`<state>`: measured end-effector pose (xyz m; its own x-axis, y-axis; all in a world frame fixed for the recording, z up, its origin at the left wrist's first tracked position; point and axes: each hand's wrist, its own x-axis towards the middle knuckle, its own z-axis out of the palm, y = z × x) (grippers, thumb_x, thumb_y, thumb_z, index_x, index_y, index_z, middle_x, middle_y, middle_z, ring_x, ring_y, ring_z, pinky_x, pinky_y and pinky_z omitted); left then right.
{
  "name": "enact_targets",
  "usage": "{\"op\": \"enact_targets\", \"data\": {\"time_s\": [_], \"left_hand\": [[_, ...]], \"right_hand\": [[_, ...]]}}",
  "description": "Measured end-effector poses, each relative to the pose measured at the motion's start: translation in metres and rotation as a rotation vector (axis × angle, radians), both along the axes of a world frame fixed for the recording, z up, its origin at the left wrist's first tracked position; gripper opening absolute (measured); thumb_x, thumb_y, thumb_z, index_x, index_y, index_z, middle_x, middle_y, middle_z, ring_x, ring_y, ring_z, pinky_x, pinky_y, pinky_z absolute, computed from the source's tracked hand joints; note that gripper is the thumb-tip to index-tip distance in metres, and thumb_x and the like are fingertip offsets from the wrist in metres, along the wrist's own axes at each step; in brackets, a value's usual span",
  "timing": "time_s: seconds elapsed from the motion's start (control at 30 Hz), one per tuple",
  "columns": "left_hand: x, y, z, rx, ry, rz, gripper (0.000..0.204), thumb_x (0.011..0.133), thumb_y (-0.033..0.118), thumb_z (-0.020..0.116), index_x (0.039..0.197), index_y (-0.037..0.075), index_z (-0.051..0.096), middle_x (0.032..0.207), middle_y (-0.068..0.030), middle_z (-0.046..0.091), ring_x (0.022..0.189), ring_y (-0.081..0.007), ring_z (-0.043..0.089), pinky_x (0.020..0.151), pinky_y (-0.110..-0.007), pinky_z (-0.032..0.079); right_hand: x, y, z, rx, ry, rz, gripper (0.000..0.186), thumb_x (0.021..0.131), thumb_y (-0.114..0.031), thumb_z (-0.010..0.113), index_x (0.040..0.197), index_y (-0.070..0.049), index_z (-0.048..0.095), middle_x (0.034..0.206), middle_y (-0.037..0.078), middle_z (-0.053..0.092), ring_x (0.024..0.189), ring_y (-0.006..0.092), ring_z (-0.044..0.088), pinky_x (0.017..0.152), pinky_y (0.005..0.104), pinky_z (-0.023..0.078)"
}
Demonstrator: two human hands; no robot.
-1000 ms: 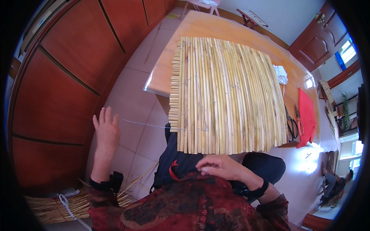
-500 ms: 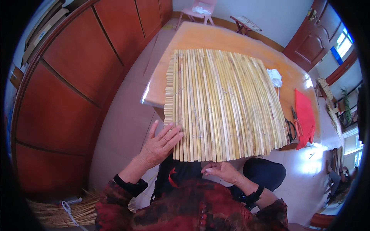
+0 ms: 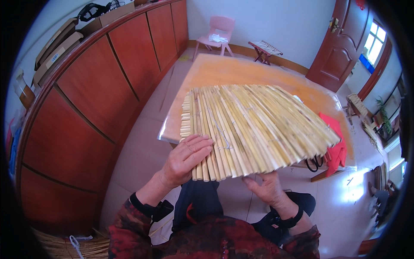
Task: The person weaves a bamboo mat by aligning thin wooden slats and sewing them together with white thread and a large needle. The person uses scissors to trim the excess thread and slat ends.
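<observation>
In the head view, a mat of pale yellow stalks (image 3: 254, 125) fills the middle of the frame, over a wooden table (image 3: 241, 69), its near edge jutting toward the person's lap. The stalks run lengthwise from the far edge to the near one, and a thin wire (image 3: 222, 136) lies along the left part of the surface. The near edge slants upward toward the right of the frame.

The left hand (image 3: 185, 159), left of centre, lies over the near-left corner of the mat, its fingers together and flat on top; the thumb is hidden, so I cannot tell whether it pinches the stalks. The right hand (image 3: 268, 190), below centre, is at the near edge, thumb showing and fingers tucked out of sight beneath the mat; whether they grip it, I cannot tell.

Right of the mat, a red cloth (image 3: 337, 155) hangs at the table's edge, with dark loop handles (image 3: 314, 164) just beside it. A pink chair (image 3: 222, 26) stands at the upper centre and a folding stool (image 3: 265, 48) to its right. Reddish-brown cabinets (image 3: 95, 86) line the left side, and a bundle of thin stalks (image 3: 92, 248) lies at the lower left.
</observation>
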<state>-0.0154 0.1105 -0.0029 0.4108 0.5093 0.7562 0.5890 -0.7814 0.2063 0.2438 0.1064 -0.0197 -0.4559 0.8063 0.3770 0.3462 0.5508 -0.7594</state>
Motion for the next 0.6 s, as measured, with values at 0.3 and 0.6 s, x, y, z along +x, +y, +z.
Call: {"op": "enact_targets", "data": {"time_s": [0.3,0.6], "left_hand": [[0.007,0.01,0.075,-0.041,-0.444,0.077,0.019,0.083,0.002,0.059,0.099,-0.007,0.057,0.098,-0.0146,0.063,0.093,-0.0222,0.06,0.084,-0.032,0.047],[0.015,0.004,0.086,0.015,-1.037,0.033,0.015,0.085,0.005,0.061,0.096,-0.005,0.06,0.091,-0.0026,0.061,0.083,-0.0083,0.054,0.076,-0.023,0.042]], "right_hand": [[-0.035,0.056,0.075,0.078,0.399,0.223,0.053,0.075,-0.007,0.062,0.125,-0.002,0.044,0.124,0.017,0.048,0.118,0.0278,0.045,0.099,0.034,0.033],[-0.057,0.072,0.091,0.214,0.347,0.24,0.052,0.077,-0.005,0.063,0.125,-0.005,0.045,0.12,0.015,0.05,0.113,0.027,0.048,0.096,0.0332,0.036]]}}
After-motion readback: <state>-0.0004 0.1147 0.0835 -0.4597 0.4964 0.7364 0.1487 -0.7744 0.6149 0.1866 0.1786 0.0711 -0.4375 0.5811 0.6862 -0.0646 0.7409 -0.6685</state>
